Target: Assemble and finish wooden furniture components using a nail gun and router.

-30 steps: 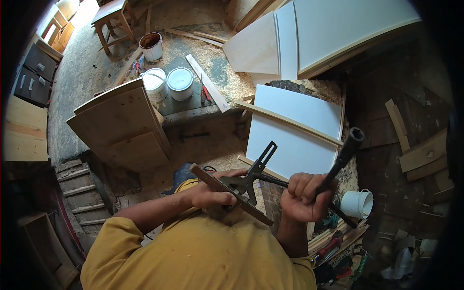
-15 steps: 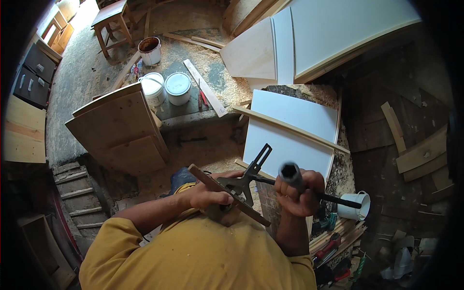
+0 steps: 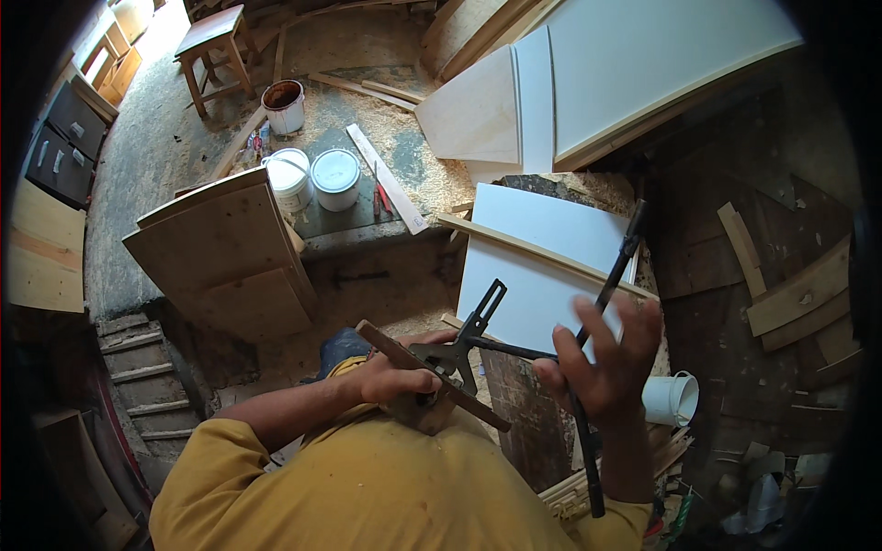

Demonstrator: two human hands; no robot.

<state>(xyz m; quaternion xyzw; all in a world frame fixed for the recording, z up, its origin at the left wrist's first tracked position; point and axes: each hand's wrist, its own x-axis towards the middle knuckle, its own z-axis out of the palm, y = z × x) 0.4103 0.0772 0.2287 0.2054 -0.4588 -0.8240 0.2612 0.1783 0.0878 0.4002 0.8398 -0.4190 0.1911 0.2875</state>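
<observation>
Wooden strip (image 3: 432, 376) lies slanted in front of the person's chest, pressed under the left hand (image 3: 395, 378), whose grip is closed on it and on the black metal clamp (image 3: 464, 340) fixed there. Right hand (image 3: 602, 367) has its grip open, fingers spread, the clamp's long black bar (image 3: 606, 294) resting against the palm. White panels (image 3: 542, 266) lie beyond.

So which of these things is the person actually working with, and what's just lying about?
In hand:
- left hand pressing a wooden strip
- black metal clamp
- right hand, fingers spread, around a long black bar

Lying about:
- two white lidded tubs
- rusty bucket
- white panels
- stool
- small white bucket
</observation>
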